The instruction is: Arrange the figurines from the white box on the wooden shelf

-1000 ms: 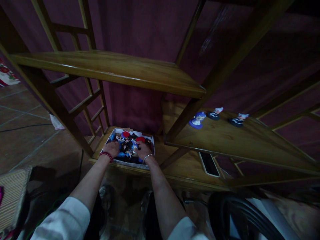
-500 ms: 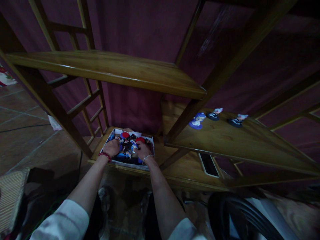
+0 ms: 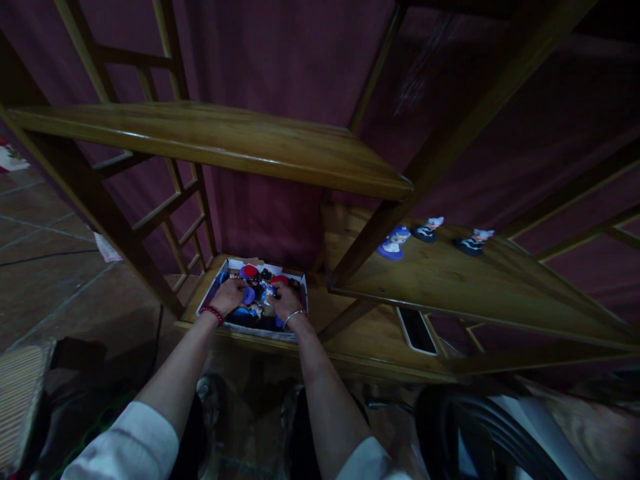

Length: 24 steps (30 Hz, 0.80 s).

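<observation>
A shallow white cardboard box (image 3: 201, 308) sits on the low wooden shelf, filled with several small figurines with red, blue and black parts. My left hand (image 3: 229, 297), with a red bead bracelet at the wrist, is in the left half of the box. Its fingers close on a figurine whose round purple base (image 3: 249, 295) faces me. In the right half, my right hand (image 3: 284, 301), wearing a silver bangle, has its fingers around a blue-and-white figurine (image 3: 269, 291). Both hands partly cover the figurines beneath them.
A phone (image 3: 417, 331) lies on the lower shelf to the right. On the raised shelf (image 3: 450, 280) stand a purple figurine (image 3: 394, 243) and two black-and-white figurines (image 3: 473, 241). A thick wooden shelf (image 3: 220, 137) juts out above the box. At left is a ribbed seat (image 3: 23, 393).
My left hand has turned and shifted slightly, and the purple base by its fingers now shows fully. My right hand stays nearly in place on the blue-and-white figurine.
</observation>
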Tool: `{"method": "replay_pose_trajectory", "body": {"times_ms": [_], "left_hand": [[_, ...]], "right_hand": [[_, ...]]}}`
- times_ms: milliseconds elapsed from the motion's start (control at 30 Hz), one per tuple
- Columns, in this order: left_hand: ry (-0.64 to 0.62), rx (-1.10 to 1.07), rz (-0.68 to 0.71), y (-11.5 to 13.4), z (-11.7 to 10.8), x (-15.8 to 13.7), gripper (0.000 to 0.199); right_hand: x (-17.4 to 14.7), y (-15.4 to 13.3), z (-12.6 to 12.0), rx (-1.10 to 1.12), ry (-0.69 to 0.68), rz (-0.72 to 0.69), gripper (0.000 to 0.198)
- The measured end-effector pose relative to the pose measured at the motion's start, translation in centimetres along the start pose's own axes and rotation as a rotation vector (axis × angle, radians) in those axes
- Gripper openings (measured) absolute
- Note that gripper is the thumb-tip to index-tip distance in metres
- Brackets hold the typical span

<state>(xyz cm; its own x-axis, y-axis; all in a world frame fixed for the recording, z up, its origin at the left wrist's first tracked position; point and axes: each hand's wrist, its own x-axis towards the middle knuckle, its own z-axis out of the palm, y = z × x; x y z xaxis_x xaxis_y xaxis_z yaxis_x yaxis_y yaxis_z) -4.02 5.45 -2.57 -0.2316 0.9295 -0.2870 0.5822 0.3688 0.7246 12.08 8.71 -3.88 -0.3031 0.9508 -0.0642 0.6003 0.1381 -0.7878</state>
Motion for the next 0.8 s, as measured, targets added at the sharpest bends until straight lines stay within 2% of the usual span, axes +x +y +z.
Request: {"method": "replay_pose_trajectory", "body": {"times_ms": [533,800], "left_hand": [[-0.040,-0.258,0.005,1.6,1.8,-0.1,0.023],[-0.034,-0.423,0.024,2.0,2.0,-0.5,0.016]], "right_hand": [[-0.1,-1.0,-1.1,-0.003,0.127,-0.008,0.022],[-0.1,-1.1,-1.0,0.081,0.144,0.065,0.026]]}}
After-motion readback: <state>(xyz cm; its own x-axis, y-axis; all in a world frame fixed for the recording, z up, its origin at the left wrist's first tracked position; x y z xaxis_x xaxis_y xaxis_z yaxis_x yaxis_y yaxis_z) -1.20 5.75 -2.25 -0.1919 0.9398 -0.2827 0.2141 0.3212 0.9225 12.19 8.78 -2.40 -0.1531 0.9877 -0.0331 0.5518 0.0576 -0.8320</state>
